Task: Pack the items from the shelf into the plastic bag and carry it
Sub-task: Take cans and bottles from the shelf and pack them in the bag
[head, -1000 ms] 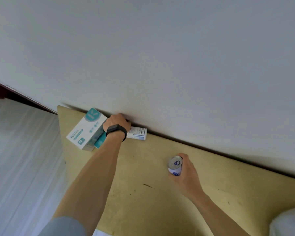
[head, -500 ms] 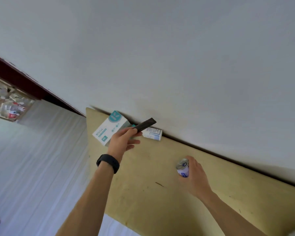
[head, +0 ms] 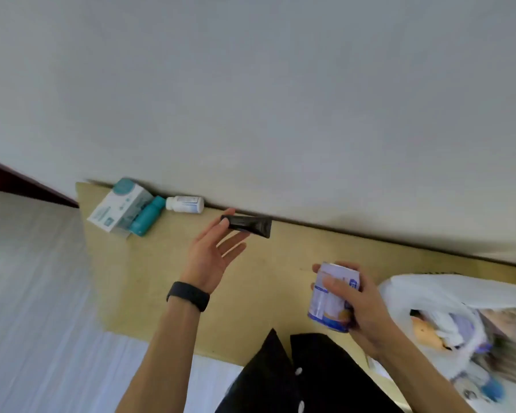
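Note:
My left hand [head: 210,254] holds a black tube [head: 248,225] by its end between thumb and fingertips, above the yellowish shelf [head: 149,278]. My right hand [head: 358,308] grips a white and blue can [head: 331,296], lifted off the shelf. A white plastic bag [head: 447,299] lies open at the right with several items inside. At the shelf's far left, against the wall, rest a white and teal box [head: 116,208], a teal bottle [head: 146,217] and a small white bottle [head: 185,203] on its side.
A plain white wall [head: 251,84] runs behind the shelf. My black garment [head: 295,374] with white buttons shows at the bottom. A white floor [head: 27,293] lies to the left, past the shelf's end.
My left hand took the black tube from beside the box and carried it rightward. My right hand lifted the can off the shelf toward me. The bag came into view at the right.

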A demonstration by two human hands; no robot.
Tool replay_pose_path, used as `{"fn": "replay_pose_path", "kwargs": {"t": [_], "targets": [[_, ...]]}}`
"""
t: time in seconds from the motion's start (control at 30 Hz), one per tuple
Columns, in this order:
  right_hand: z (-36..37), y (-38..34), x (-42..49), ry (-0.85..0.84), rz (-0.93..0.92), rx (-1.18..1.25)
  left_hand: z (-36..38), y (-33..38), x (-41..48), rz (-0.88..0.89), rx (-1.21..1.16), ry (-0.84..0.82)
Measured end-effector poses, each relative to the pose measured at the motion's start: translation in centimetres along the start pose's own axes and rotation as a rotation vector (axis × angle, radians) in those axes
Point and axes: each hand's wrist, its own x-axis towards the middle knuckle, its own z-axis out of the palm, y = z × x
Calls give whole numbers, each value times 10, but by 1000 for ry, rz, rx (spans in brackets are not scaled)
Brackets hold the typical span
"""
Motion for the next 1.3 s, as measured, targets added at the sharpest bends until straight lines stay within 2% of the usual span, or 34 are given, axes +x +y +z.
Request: {"fn": "replay_pose_path", "kwargs": {"t": [0.13,0.2,0.37,0.47,0.57,0.7,0.77,0.8,0.87,1.0,1.07,1.17,1.23,1.3], "targets": [[-75,-14,-74,-51,59,444,82,-40,-22,-128,6,-176],[-110,-11,-102,-69,38,561,128,-63,-38,-158,162,-276],[-201,18,-160,10,17,617,241,-132,-87,-123,664,-574],[-246,44,-192,124,11,662,291,-165,-113,-22,953,-737],[-278,68,-218,188,-14,782,328,-191,-130,103,1220,-787],[-308,90,-243,219,-50,873,357,-213,-142,416,1760,-779],[-318,96,-251,229,-66,884,368,-214,-152,627,2087,-746],[-322,97,-253,238,-82,868,374,-213,-157,731,2176,-720],[-328,97,-257,262,-109,851,390,-212,-168,802,2140,-718],[-337,99,-261,347,-143,853,416,-241,-165,592,1827,-854],[-338,99,-262,358,-152,827,414,-272,-153,513,1845,-876],[-336,102,-262,381,-158,811,395,-318,-136,385,2004,-865],[-333,108,-265,401,-170,821,387,-337,-130,286,2000,-861],[-330,116,-267,418,-162,862,386,-349,-126,282,1939,-849]]}}
